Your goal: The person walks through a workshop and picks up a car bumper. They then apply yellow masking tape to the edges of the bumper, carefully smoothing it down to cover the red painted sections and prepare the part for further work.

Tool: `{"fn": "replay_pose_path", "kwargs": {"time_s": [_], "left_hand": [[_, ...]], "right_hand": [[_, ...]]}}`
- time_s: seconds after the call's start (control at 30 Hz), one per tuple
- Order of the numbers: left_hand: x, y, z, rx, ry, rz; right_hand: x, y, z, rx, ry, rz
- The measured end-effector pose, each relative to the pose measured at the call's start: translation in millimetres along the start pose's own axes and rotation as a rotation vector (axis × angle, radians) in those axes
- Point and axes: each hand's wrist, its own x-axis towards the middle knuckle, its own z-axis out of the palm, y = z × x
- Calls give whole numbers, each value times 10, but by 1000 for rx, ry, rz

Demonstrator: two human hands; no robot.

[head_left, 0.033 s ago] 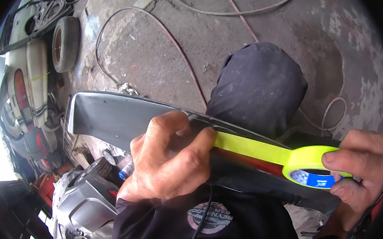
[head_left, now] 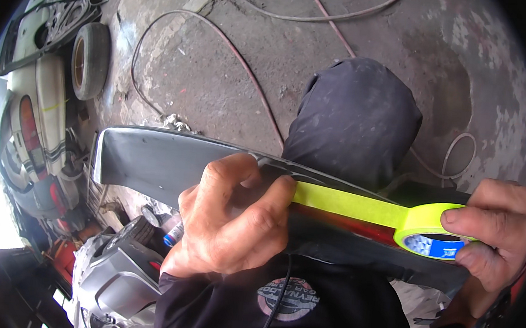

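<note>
A long grey and black car body part (head_left: 147,156), spoiler-like in shape, lies across my lap, with a red strip (head_left: 356,226) along its right half. My left hand (head_left: 229,216) is bent over its middle, the fingertips pressing the free end of a yellow-green masking tape strip (head_left: 345,203) at the part. From there the strip runs taut to the right, above the red strip, to the tape roll (head_left: 421,219). My right hand (head_left: 496,229) pinches that roll between thumb and fingers at its right side. The undersides of the left fingertips are hidden.
Hoses (head_left: 240,56) loop over the stained concrete floor (head_left: 201,86). My bent knee (head_left: 358,116) stands beyond the part. At the left are a tire with wheel (head_left: 90,60), stacked car parts (head_left: 51,100) and a grey plastic-looking shell (head_left: 124,279). A blue-capped tube (head_left: 172,236) lies by my left wrist.
The tape roll has moved slightly to the right in my right hand, and the strip has grown a little longer. My left hand stays in place.
</note>
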Motion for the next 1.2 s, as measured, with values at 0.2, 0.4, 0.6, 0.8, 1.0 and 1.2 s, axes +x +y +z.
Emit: {"fn": "replay_pose_path", "kwargs": {"time_s": [0.2,0.4,0.6,0.8,1.0,1.2], "left_hand": [[-138,-25,-54,-64,-13,-70],[-193,-44,-44,-129,-6,-67],[-158,-67,-40,-64,-4,14],[-122,-71,-12,-45,11,30],[-50,-80,17,-52,10,86],[-158,-26,-35,-38,-101,32]], "right_hand": [[-127,-193,64,-191,8,30],[-66,-331,95,-281,-9,44],[-172,-430,140,-287,-36,9],[-322,-313,154,-240,45,-94],[-529,-225,221,-242,142,77],[-593,-261,100,-197,-41,108]]}}
